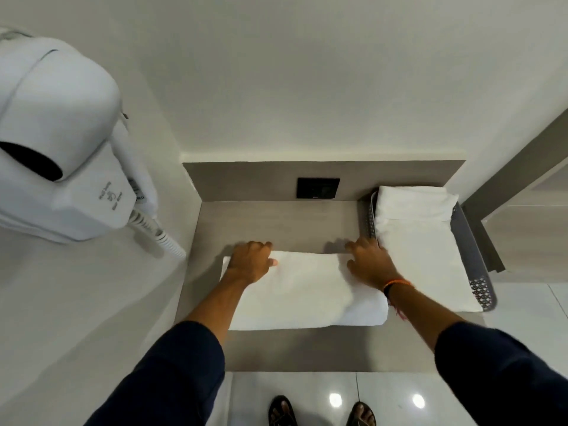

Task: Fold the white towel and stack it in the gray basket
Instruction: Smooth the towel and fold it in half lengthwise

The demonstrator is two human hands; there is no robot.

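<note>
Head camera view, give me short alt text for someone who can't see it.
A person's left hand and right hand press on the far edge of a folded white towel lying on a gray counter. To the right, a gray basket already holds folded white towels; a white hair dryer hangs on the left wall.

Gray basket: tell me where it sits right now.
In the head view, the gray basket sits at the right end of the counter against the back panel, holding white towels, just right of the right hand.
</note>
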